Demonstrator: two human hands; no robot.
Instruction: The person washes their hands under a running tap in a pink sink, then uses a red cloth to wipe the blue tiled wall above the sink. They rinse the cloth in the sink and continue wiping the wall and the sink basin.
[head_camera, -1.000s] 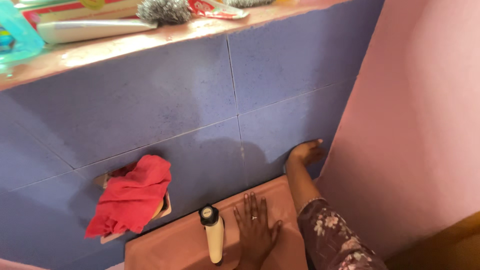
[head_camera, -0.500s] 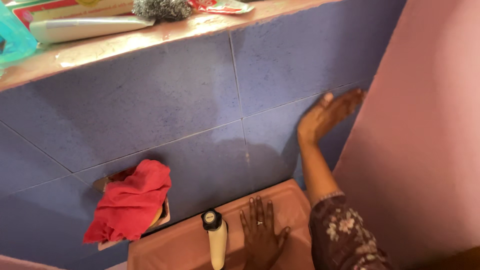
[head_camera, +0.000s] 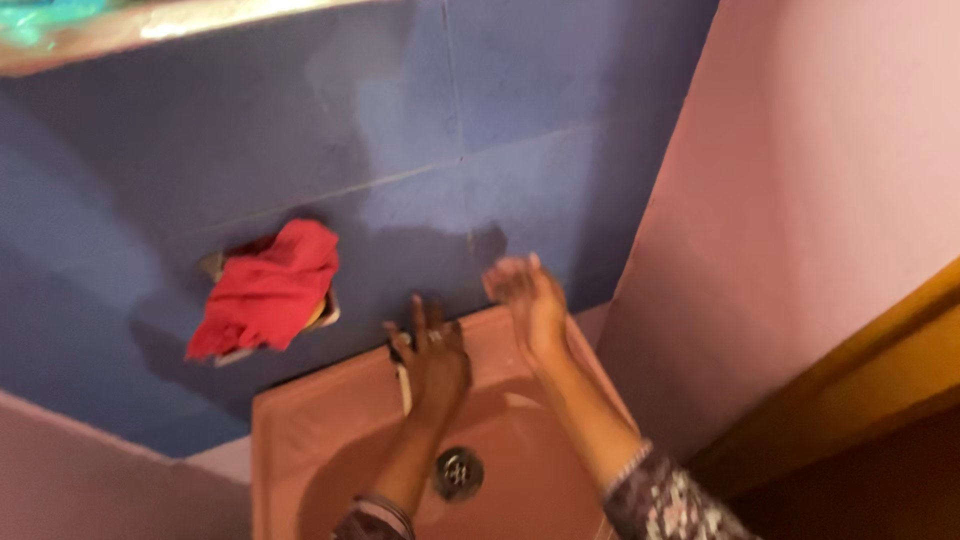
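Pink ceramic washbasin (head_camera: 300, 440) fills the near part of the view, with its round metal drain (head_camera: 458, 473) now showing; half a second ago the drain was out of frame, so the head has tipped down and drawn back. The left hand (head_camera: 432, 362), which lay flat on the basin's far rim, now sits over the cream tap with a black knob (head_camera: 402, 375) at the far edge. Its fingers are spread and seem to rest on the tap, but motion blur hides whether they close round it. The right hand (head_camera: 525, 300) has come off the blue tiled wall (head_camera: 300, 150) and hangs open and empty above the basin's far right corner, holding nothing. A crumpled red cloth (head_camera: 268, 290) stays in its wall recess, to the left of both hands. To the right stands the pink painted wall (head_camera: 800, 200).
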